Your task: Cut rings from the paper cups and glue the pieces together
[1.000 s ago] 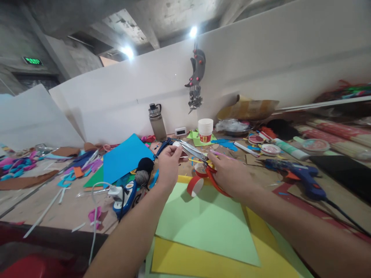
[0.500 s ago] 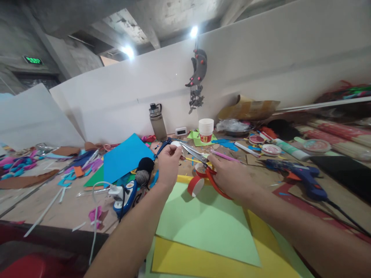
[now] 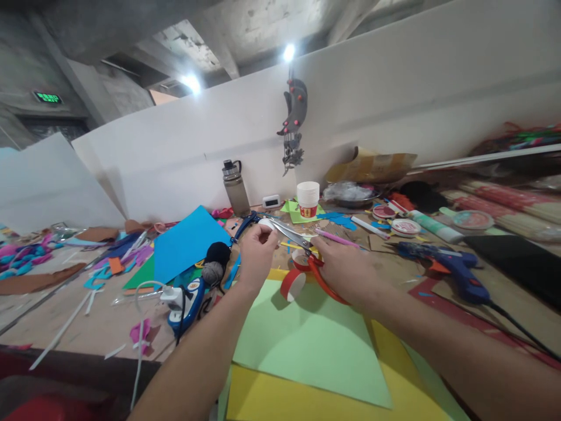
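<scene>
Green sheet (image 3: 307, 345) is lying over the yellow sheet (image 3: 280, 400) at our near edge of the cluttered tabletop (image 3: 87, 316), and neither is shifting from a second ago. The blue sheet (image 3: 188, 240) is sitting to the left as before, and the glue gun (image 3: 456, 270) is resting well to the right.

We are holding our left hand (image 3: 256, 252) up above the far end of the green sheet. It is sitting a touch lower and more curled than a second ago. Our right hand (image 3: 346, 270) is staying just beside it, moving in slightly towards the left.

We are gripping the scissors (image 3: 291, 235) with our right fingers wrapped through the red handles. The blades are looking narrower now than a second ago, when they were standing further apart, with the tips reaching the left fingertips. The red tape roll (image 3: 293, 285) is standing on edge under the handles, unmoved.

We are pinching the white piece (image 3: 265, 223) between our left fingers, right at the blade tips, above the tabletop. Judging by the closing blades, we are most likely making a snip into this piece, though the cut itself is too small to make out.
</scene>
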`<state>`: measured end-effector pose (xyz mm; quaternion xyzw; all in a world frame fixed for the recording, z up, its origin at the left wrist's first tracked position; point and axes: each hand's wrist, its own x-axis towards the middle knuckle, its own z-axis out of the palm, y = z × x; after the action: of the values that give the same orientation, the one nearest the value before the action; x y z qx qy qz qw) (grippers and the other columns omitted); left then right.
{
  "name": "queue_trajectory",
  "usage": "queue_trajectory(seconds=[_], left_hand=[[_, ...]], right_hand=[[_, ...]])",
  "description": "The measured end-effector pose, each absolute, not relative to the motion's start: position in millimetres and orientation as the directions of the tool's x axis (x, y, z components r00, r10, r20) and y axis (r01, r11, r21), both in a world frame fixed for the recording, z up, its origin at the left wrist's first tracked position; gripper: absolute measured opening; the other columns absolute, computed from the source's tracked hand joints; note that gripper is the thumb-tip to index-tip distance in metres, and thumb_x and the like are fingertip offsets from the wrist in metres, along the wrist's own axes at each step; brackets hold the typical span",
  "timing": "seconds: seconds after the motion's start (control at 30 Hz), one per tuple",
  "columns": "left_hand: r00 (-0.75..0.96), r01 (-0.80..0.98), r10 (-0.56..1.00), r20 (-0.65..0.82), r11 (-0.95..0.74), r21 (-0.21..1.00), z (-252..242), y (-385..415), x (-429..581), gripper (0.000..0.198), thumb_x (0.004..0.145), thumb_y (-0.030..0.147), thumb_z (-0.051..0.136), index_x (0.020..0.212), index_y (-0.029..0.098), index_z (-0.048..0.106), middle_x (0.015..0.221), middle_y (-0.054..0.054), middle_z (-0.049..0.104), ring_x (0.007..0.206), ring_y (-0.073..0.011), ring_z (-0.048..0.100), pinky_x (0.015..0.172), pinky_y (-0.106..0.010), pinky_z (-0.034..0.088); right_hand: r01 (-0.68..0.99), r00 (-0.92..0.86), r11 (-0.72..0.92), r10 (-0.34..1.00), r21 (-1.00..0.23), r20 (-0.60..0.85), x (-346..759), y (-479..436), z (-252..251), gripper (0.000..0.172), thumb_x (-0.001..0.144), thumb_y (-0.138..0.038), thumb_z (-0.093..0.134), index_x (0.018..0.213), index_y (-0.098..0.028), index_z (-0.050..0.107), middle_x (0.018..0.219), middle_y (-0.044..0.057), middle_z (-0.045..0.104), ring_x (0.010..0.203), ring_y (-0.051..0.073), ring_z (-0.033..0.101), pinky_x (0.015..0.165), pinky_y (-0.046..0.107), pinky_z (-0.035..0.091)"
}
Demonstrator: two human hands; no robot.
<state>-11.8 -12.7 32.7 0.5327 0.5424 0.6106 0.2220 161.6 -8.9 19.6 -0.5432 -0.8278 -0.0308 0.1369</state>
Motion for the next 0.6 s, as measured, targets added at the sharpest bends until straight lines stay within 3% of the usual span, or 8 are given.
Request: queue_trajectory(seconds=[0.2, 0.3, 0.4, 0.6], left_hand=[[-0.328, 0.267, 0.853, 0.405, -0.328, 0.906, 31, -10, -14, 0.018, 0.074, 0.029, 0.067, 0.064, 0.018, 0.057, 0.058, 0.004, 0.055, 0.056, -0.0107, 0.054, 0.057, -0.023, 0.040], [-0.331, -0.030, 0.898, 0.289, -0.316, 0.948, 28, -5, -15, 0.025, 0.073, 0.038, 0.069, 0.065, 0.017, 0.057, 0.061, 0.002, 0.055, 0.057, -0.0106, 0.054, 0.057, -0.023, 0.044], [-0.327, -0.297, 0.928, 0.177, -0.279, 0.913, 27, -1, -16, 0.031, 0.068, 0.042, 0.073, 0.065, 0.017, 0.054, 0.061, 0.002, 0.056, 0.056, -0.0092, 0.055, 0.057, -0.023, 0.046], [-0.338, -0.234, 0.917, 0.213, -0.301, 0.924, 27, -3, -14, 0.031, 0.064, 0.039, 0.078, 0.066, 0.015, 0.058, 0.064, -0.001, 0.062, 0.059, -0.0097, 0.059, 0.059, -0.023, 0.049]], right_hand=[[0.904, -0.370, 0.414, 0.883, -0.106, 0.289, 161, -10, 20, 0.029, 0.095, -0.031, 0.038, 0.109, -0.022, 0.062, 0.077, 0.009, 0.070, 0.071, 0.026, 0.067, 0.057, 0.029, 0.036], [0.905, -0.367, 0.412, 0.883, -0.107, 0.293, 161, -11, 20, 0.028, 0.095, -0.031, 0.039, 0.109, -0.022, 0.061, 0.077, 0.008, 0.070, 0.071, 0.025, 0.067, 0.057, 0.029, 0.035], [0.893, -0.393, 0.440, 0.864, -0.093, 0.313, 162, -13, 19, 0.030, 0.096, -0.032, 0.037, 0.112, -0.022, 0.061, 0.079, 0.010, 0.070, 0.072, 0.026, 0.068, 0.057, 0.030, 0.035], [0.892, -0.385, 0.437, 0.869, -0.116, 0.311, 160, -13, 19, 0.033, 0.096, -0.039, 0.039, 0.114, -0.021, 0.061, 0.084, 0.010, 0.071, 0.076, 0.027, 0.067, 0.060, 0.030, 0.038]])
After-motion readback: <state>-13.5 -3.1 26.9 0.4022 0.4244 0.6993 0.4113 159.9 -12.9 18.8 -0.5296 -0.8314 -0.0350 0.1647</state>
